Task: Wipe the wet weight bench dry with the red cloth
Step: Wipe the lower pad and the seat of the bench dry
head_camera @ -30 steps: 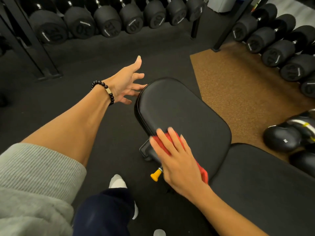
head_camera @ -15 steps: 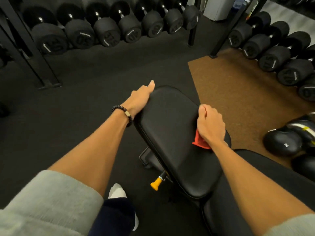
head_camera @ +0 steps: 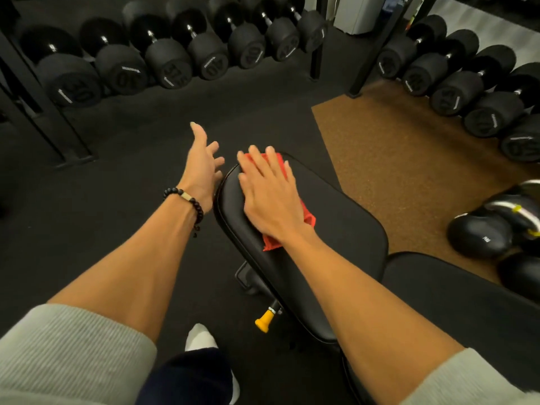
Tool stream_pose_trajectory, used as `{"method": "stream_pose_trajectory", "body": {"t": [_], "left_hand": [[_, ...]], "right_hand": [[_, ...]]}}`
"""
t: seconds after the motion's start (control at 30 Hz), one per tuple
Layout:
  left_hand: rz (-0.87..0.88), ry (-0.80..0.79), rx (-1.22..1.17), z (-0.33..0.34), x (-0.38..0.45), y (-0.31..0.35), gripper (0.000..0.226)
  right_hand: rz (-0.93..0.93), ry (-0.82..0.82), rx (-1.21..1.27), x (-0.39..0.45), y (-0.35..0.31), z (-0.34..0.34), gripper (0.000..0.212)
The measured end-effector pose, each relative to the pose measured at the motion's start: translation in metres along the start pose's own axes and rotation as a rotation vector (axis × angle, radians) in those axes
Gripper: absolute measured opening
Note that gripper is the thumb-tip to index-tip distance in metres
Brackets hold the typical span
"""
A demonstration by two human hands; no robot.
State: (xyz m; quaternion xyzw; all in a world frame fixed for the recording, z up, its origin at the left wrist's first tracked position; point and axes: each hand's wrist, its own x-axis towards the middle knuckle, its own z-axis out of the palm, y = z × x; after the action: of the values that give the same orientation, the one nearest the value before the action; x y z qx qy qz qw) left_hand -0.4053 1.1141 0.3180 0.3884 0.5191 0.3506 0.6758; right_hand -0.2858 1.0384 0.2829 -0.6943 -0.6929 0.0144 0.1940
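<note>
A: What is the right hand [head_camera: 270, 194] doing?

B: It lies flat, fingers straight and a little spread, pressing the red cloth [head_camera: 306, 214] onto the bench [head_camera: 336, 217] near the pad's far left corner. Red shows past the fingertips and beside the wrist.

A: And the left hand [head_camera: 201, 168]?

B: Open, fingers loosely spread, holding nothing. It hangs over the dark floor [head_camera: 131, 159] just beside the pad's left edge; I cannot tell whether it touches the pad. A bead bracelet [head_camera: 187, 197] sits on that wrist.

A: What differs from half a second ago?

B: Then the right hand was bunched on the cloth at the pad's right edge; now it is flat at the far left corner. The left hand rested on the pad's edge then, and has since come off it.
</note>
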Motion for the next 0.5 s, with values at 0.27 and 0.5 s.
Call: {"method": "stream_pose_trajectory", "body": {"t": [0.27,0.5], "left_hand": [[-0.021,-0.179,0.213,0.017,-0.013,0.020,0.099],[-0.099,-0.314,0.391,0.018,-0.021,0.036,0.100]], "right_hand": [[-0.443,-0.177,-0.081,-0.152,0.030,-0.023,0.054],[-0.365,-0.120,-0.139,-0.085,-0.013,-0.002,0.054]]}}
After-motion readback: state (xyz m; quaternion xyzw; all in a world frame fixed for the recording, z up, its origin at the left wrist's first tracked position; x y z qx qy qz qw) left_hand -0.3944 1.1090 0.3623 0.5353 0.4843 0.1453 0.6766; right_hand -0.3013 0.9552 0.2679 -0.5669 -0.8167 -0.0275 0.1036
